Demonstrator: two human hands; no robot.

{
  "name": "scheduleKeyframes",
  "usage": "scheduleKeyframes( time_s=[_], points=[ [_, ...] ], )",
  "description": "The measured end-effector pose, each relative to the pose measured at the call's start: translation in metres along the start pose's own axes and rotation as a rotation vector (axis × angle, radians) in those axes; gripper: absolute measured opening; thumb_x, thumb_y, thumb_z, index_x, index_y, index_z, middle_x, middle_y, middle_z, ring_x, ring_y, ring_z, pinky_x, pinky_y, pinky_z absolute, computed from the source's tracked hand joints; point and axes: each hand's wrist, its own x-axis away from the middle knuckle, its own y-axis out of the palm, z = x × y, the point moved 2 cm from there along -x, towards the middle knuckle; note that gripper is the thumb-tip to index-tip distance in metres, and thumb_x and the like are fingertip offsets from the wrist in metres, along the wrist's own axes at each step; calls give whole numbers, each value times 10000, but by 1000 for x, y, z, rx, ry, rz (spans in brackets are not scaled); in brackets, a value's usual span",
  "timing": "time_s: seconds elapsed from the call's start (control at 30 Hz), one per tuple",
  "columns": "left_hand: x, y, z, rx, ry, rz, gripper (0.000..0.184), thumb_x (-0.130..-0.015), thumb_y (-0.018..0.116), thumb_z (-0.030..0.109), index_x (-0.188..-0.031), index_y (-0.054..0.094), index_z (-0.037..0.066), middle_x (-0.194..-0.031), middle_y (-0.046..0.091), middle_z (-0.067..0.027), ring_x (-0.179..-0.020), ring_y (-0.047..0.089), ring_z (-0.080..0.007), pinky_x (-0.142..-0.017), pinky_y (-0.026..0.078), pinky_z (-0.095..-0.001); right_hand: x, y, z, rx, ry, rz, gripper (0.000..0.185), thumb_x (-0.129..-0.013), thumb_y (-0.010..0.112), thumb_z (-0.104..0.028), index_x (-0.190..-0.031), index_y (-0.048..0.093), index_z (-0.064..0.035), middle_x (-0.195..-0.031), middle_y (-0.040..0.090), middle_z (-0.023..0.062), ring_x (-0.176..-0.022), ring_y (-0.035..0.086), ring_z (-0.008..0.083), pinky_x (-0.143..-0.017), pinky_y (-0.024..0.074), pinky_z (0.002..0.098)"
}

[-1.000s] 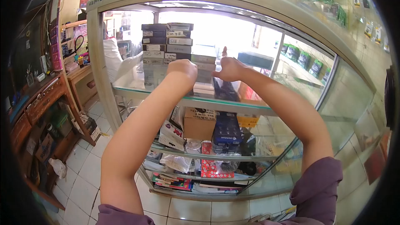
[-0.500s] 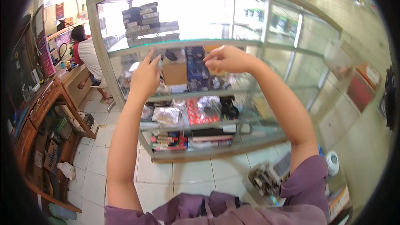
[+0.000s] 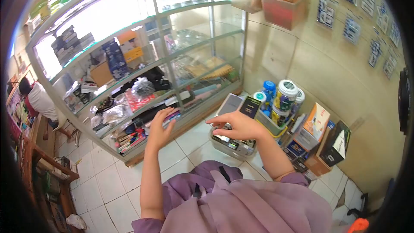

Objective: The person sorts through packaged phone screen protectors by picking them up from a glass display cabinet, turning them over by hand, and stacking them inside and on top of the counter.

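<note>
My left hand (image 3: 160, 128) is raised in front of the lower shelves of a glass display cabinet (image 3: 166, 77). Its fingers are stretched out and nothing is in them. Further right, my right hand (image 3: 237, 126) hangs over a plastic tub (image 3: 228, 150) of small mixed parts, fingers loosely bent and apart, holding nothing. The hand covers part of the tub; whether it touches anything there I cannot tell. Just beyond it are a dark flat box (image 3: 250, 107) and a grey-topped box (image 3: 230, 103).
Lidded jars (image 3: 286, 89) stand in a basket by the wall, beside an orange-and-white carton (image 3: 317, 121) and a black box (image 3: 336, 143). Small packets (image 3: 325, 11) hang on the wall. A person (image 3: 43, 99) sits at a desk far left, near a wooden cabinet (image 3: 36, 164).
My view has swung right and downward, bringing the tub, jars and cartons into sight. Both hands are lower in view, from the cabinet's middle shelves to its bottom and the floor items.
</note>
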Motion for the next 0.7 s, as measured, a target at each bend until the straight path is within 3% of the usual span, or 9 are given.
scheduleKeyframes(
  time_s=[0.23, 0.3, 0.33, 0.37, 0.47, 0.5, 0.53, 0.6, 0.7],
  points=[
    [4, 157, 17, 258, -87, -146, 409, -862, 694, 135, -1255, 597, 76, -1232, 602, -144, -1147, 577, -310, -957, 464, -380, 82, 49, 105, -455, 283, 441, 323, -907, 685, -163, -1205, 653, -43, -1028, 716, 93, -933, 674, 157, -840, 522, 308],
    [7, 188, 10, 275, -58, -74, 453, -826, 729, 136, -1255, 597, 82, -1229, 589, -153, -1150, 569, -320, -974, 455, -394, 96, 53, 124, -443, 351, 502, 302, -900, 686, -126, -1180, 654, -20, -1034, 714, 78, -923, 671, 134, -816, 525, 290],
    [6, 199, 8, 254, -58, -68, 587, -768, 780, 152, -1305, 553, 81, -1275, 546, -172, -1198, 529, -343, -1007, 434, -416, 101, 56, 141, -421, 403, 613, 283, -900, 683, -118, -1162, 657, -15, -1026, 716, 76, -911, 673, 135, -804, 527, 286],
    [6, 209, 5, 255, -55, -65, 587, -768, 780, 152, -1305, 553, 81, -1275, 546, -172, -1198, 529, -343, -1007, 434, -416, 105, 59, 159, -400, 455, 723, 264, -901, 680, -110, -1144, 660, -11, -1019, 718, 75, -899, 674, 135, -792, 529, 281],
    [1, 229, 0, 136, -72, -24, 893, -676, 853, 195, -1430, 391, 69, -1368, 447, -207, -1273, 451, -379, -1056, 401, -421, 105, 69, 193, -335, 513, 873, 339, -882, 691, -111, -1206, 622, -37, -1172, 633, 122, -983, 649, 182, -791, 549, 296],
    [0, 232, 0, 134, -73, -21, 893, -676, 853, 195, -1430, 391, 69, -1368, 447, -207, -1273, 451, -379, -1056, 401, -421, 105, 71, 198, -235, 541, 978, 390, -875, 696, -116, -1245, 598, -45, -1229, 590, 139, -1017, 636, 203, -793, 556, 307],
    [-3, 237, -1, 149, -108, -33, 936, -674, 856, 198, -1452, 353, 63, -1377, 437, -210, -1280, 446, -383, -1062, 398, -420, 104, 72, 203, -238, 592, 958, 520, -899, 689, -137, -1368, 490, -35, -1349, 488, 155, -1151, 591, 253, -884, 552, 347],
    [-5, 247, -5, 121, -187, -76, 1075, -667, 866, 212, -1504, 221, 15, -1403, 405, -227, -1306, 427, -394, -1075, 389, -425, 102, 76, 218, -186, 602, 966, 554, -900, 691, -149, -1393, 465, -35, -1364, 473, 162, -1174, 573, 264, -884, 554, 350],
    [-8, 260, -13, 109, -198, -37, 1136, -652, 873, 224, -1507, 168, -29, -1408, 395, -240, -1320, 413, -404, -1078, 387, -430, 94, 81, 238, -143, 596, 997, 645, -887, 698, -190, -1428, 412, 16, -1344, 493, 206, -1167, 559, 305, -879, 533, 369]
  ],
)
